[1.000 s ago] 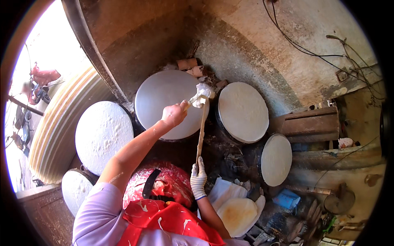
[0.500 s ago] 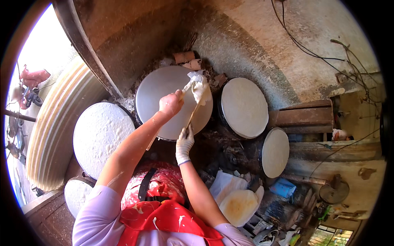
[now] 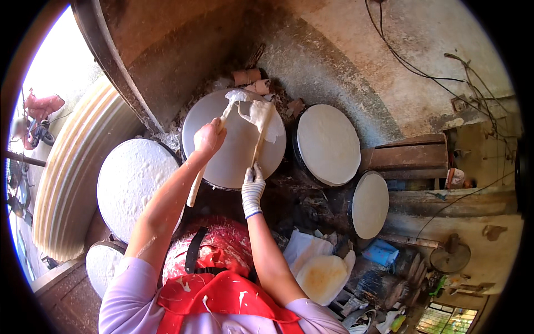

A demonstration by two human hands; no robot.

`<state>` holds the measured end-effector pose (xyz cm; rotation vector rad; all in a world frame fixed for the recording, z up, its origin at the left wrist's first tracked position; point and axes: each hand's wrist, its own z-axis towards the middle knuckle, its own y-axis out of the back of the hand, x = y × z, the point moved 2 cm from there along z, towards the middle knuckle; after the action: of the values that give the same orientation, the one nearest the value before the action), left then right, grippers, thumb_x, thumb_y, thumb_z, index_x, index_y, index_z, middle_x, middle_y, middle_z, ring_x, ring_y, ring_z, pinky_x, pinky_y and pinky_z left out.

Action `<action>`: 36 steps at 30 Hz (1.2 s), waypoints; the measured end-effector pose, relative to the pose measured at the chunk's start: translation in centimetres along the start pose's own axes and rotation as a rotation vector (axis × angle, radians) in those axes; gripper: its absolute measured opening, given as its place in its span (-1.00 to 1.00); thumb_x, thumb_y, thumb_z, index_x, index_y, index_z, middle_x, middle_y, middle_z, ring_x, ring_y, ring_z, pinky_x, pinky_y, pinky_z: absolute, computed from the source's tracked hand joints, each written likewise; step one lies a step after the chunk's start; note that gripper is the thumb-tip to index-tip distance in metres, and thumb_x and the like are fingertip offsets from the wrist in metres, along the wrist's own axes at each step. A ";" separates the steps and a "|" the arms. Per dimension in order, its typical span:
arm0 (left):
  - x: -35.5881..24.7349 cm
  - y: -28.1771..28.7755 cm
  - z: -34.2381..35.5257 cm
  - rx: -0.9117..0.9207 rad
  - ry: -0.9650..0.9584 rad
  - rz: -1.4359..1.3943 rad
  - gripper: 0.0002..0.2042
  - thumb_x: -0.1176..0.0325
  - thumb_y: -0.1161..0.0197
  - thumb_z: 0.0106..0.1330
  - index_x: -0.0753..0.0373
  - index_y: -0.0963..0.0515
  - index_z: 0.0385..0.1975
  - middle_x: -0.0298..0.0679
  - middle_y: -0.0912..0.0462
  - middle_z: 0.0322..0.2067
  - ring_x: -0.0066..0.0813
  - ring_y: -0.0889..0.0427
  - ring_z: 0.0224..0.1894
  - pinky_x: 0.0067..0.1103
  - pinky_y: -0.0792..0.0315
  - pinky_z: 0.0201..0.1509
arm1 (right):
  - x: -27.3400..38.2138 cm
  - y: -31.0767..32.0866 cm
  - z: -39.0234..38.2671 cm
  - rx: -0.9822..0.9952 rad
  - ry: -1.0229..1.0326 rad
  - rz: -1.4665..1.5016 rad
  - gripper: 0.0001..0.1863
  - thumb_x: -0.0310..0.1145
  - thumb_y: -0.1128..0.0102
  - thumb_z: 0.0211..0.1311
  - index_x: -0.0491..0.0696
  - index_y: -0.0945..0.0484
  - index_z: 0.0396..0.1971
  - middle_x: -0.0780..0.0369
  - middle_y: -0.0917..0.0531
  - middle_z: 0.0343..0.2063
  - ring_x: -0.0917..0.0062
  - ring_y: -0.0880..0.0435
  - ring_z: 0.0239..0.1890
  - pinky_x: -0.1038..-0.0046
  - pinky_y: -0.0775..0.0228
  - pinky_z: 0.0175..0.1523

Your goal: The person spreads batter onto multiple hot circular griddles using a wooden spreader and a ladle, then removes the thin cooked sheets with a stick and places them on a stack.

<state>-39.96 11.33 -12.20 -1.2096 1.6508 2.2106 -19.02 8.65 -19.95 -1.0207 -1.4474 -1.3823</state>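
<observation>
In front of me lies a large round vat [image 3: 200, 114] with a smooth greyish-white surface. Over it my left hand [image 3: 209, 138], bare, is closed around a pale stick [image 3: 196, 186]; a clump of white stuff [image 3: 237, 96] clings to its far end. My right hand [image 3: 253, 192], in a white knitted glove, grips the near end of a thin wooden stick [image 3: 259, 142]. A limp, wet-looking white sheet [image 3: 257, 115] hangs on that stick's far end, and a thin strand joins it to the clump.
White-topped round vats stand at left [image 3: 136, 183], right [image 3: 329, 145], lower right [image 3: 371, 206] and lower left [image 3: 104, 268]. Broken clay pieces [image 3: 247, 77] lie against the back wall. A corrugated panel [image 3: 78, 178] leans at left. A stained white sheet [image 3: 322, 278] and blue container [image 3: 381, 253] are lower right.
Both sticks' far ends have drawn apart, opening a gap between clump and sheet. My left hand has shifted left; my right hand has barely moved while its stick has become more upright.
</observation>
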 end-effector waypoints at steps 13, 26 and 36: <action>2.2 2.0 -1.8 -0.027 0.169 0.013 -0.76 0.18 -0.13 0.11 0.21 -0.43 -0.35 -0.01 -0.57 -0.51 0.02 -0.55 -0.39 -0.21 -0.40 -0.31 | 4.0 1.1 1.6 0.005 0.186 -0.235 -0.58 -0.27 0.00 0.25 -0.26 -0.39 0.00 -0.05 -0.51 -0.06 0.23 -0.50 0.00 0.39 -0.28 0.12; 2.5 1.8 -4.6 -0.010 0.283 -0.065 -0.71 0.14 -0.15 0.11 0.28 -0.47 -0.38 0.04 -0.56 -0.51 0.08 -0.54 -0.39 -0.21 -0.40 -0.30 | 1.8 -0.3 1.6 0.301 0.007 -0.015 -0.63 -0.36 -0.04 0.24 -0.25 -0.42 -0.02 0.06 -0.55 -0.06 0.40 -0.51 -0.04 0.46 -0.29 0.10; 2.3 0.4 -6.5 -0.082 0.514 -0.576 -0.77 0.24 -0.14 0.17 0.33 -0.47 -0.48 -0.31 -0.39 -0.76 -0.57 -0.39 -0.78 -0.59 -0.29 -0.70 | -1.4 2.7 5.0 0.403 -0.116 0.084 -0.67 -0.41 -0.08 0.21 -0.23 -0.46 -0.06 0.12 -0.58 -0.16 0.52 -0.51 -0.13 0.52 -0.32 0.05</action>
<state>-38.35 4.87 -13.93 -2.0859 1.1164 1.7059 -16.24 13.75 -20.52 -0.8971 -1.6635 -0.9317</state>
